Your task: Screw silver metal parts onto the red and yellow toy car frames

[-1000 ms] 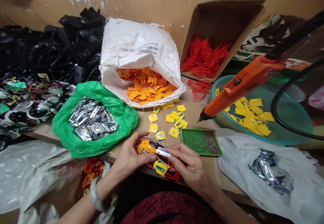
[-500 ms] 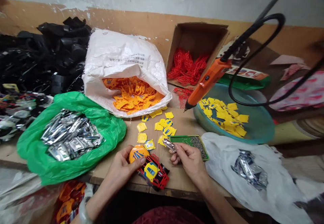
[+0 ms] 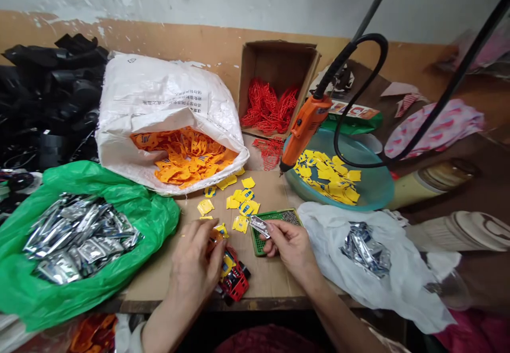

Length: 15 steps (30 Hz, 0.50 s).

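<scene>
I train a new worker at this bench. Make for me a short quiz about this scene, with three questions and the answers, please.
1. What does the right hand hold between its fingers?
2. True or false: the red lattice pieces lie inside the cardboard box.
3. What does the teal basin hold?
A. black plastic parts
B. yellow cut pieces
C. green plastic bags

Key: 1. a silver foil packet; 2. true; 3. B
</scene>
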### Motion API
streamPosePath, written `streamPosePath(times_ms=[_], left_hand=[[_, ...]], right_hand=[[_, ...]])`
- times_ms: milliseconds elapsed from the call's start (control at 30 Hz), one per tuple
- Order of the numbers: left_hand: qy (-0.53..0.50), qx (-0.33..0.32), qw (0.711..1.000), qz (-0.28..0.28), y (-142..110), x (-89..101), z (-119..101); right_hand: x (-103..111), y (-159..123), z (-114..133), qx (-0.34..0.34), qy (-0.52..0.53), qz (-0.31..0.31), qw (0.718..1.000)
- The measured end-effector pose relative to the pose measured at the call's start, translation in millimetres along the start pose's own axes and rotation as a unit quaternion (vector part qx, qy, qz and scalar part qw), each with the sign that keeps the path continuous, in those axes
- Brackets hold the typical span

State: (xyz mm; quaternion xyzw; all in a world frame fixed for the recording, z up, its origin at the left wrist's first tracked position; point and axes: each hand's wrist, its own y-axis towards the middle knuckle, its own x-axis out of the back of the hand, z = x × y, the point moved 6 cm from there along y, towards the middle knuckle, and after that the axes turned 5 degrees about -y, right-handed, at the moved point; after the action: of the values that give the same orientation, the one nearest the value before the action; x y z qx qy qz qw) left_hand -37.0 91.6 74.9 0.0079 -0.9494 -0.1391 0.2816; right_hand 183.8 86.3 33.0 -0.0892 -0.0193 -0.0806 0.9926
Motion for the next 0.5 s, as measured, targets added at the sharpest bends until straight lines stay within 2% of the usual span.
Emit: streamPosePath(times_ms=[67,167,233,367,500], left_hand=[[-0.113,0.062,0.991,0.04,5.8,-21.7,-9.8],[-0.265,0.178,0.945,0.068,11.3,-55.3,-15.9],[-0.322,0.217,0.919,0.073,14.1,-70.7,-18.8],[-0.367,0.266,0.887,0.084,17.0,-82.6,-21.8],[-0.378,0.287,0.875,0.098,18.3,-85.4,-23.4]], right_hand=[[2.0,-1.5,0.6,0.022,-0.019,-0.009,1.0],[4.7,-4.0,1.6,0.06,-0.066,-0.013,0.996],[7.7,-5.6,2.9,0.085,-0.098,-0.017,0.991],[15.1,-8.2,7.6,0.128,-0.136,-0.022,0.982],[19.9,-10.4,11.8,0.157,-0.155,-0.02,0.975]])
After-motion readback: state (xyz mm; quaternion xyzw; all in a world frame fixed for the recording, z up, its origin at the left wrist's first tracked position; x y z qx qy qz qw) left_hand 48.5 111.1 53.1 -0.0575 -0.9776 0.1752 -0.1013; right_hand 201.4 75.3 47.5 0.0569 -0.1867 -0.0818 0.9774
